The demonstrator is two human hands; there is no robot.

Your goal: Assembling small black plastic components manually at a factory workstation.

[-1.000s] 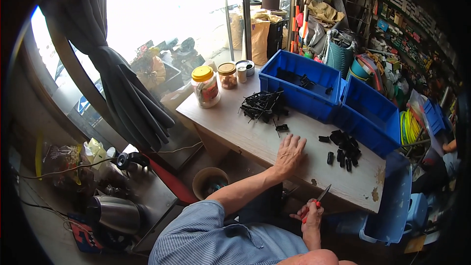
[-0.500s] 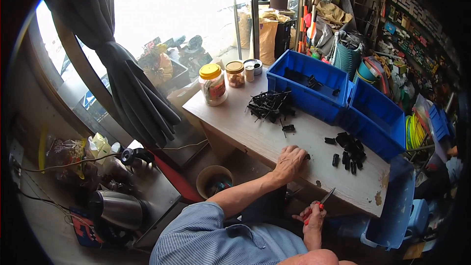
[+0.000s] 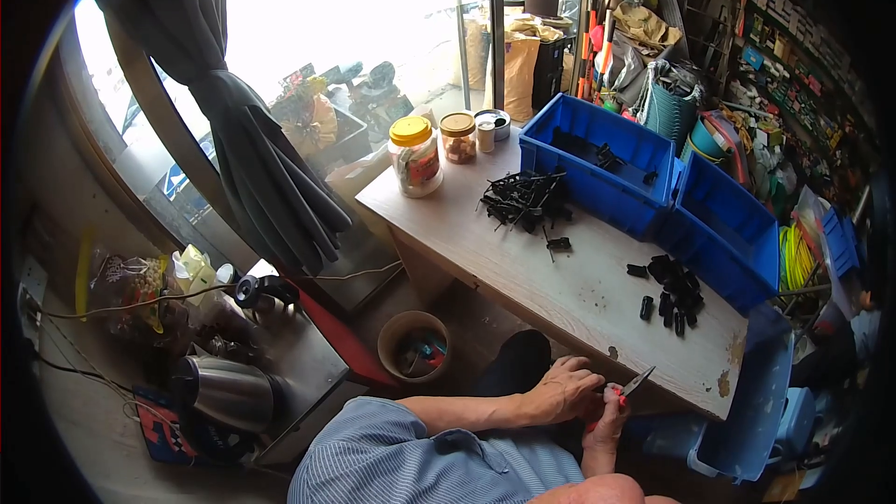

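My right hand is closed around red-handled scissors, their pointed metal blades sticking out toward the table's front edge. Right beside it, my left hand has its fingers curled in close to the scissor handles. Whatever those fingers hold is hidden. On the table, beyond my hands, lie a tangled heap of thin black plastic parts and one black piece apart from it. Farther right is a pile of short black cylindrical parts.
Two blue bins stand along the table's far side, some black parts in one. Lidded jars sit at the far left corner. Below the table's front edge is a round waste bin. A steel kettle occupies the left side table.
My left hand has come off the tabletop, moving down toward me to join the right hand. The right hand still grips the scissors. The view has shifted slightly.
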